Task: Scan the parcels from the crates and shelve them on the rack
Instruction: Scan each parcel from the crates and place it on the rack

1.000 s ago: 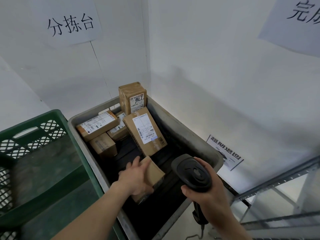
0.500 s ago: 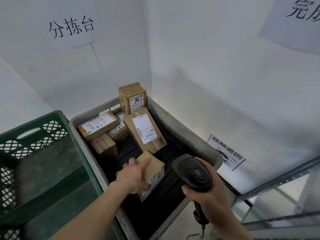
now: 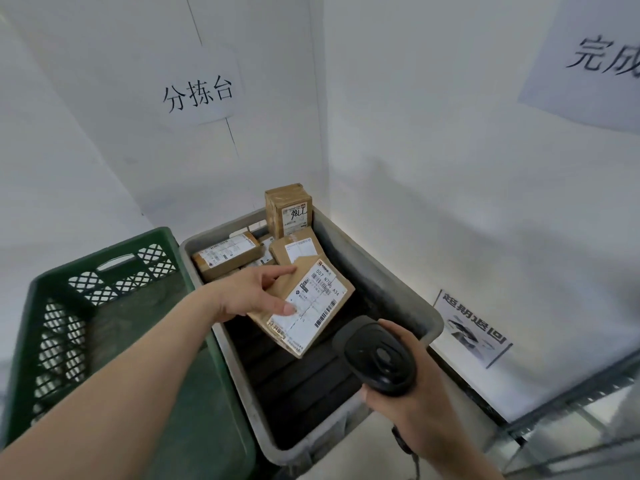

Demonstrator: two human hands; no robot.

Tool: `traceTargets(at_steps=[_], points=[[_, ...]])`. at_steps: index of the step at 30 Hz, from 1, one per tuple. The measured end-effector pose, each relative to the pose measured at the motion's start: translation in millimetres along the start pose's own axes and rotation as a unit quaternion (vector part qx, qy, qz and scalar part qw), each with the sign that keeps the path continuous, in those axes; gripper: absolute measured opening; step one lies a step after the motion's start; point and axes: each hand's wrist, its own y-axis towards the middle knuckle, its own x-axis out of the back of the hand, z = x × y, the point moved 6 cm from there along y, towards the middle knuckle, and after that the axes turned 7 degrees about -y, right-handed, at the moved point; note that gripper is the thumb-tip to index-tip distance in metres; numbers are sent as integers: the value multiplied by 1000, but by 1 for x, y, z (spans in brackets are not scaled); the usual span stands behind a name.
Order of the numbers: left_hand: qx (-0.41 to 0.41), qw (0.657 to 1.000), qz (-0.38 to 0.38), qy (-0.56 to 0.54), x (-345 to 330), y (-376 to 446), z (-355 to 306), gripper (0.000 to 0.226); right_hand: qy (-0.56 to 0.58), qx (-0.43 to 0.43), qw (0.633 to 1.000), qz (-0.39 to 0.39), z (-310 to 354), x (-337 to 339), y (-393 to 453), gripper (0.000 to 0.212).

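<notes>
White walls meet in a corner ahead of me, hung with paper signs in black characters. Nearest me, my right hand (image 3: pixel 412 407) is wrapped around the grip of the black handheld barcode scanner (image 3: pixel 377 355), its head aimed up and to the left. Just beyond it and to its left, my left hand (image 3: pixel 252 292) grasps the flat brown cardboard parcel with the white shipping label (image 3: pixel 304 306), thumb across the label and fingers along its far edge. I hold it above the grey plastic crate (image 3: pixel 388 292), clear of the dark floor inside, label facing up. Its long axis runs from near-left to far-right, and its near end points towards the scanner, so the right hand is the closer one to the barcodes; I judge a small tilt of the scanner would bring the beam onto them. Farther back in the crate lie more brown parcels (image 3: pixel 225 254). To the left sits the green latticed plastic crate (image 3: pixel 104 292).
</notes>
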Motion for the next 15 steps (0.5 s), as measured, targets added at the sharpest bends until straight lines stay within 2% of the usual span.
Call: traceTargets(at_steps=[4,9,12,15], points=[[-41,999,-19,-21,-12,-22,-2,113,43,13,998,-36,8,5,-12,79],[-104,989,-99,-30,-40,-31,12,145,162,7,984,-74,22,9,-29,70],[-144,977,-154,-25,-62,-37,16,149,188,4,977,-102,31,10,-42,69],[-165,970,-173,-47,-74,-47,18,145,189,4,974,-122,45,6,-64,66]])
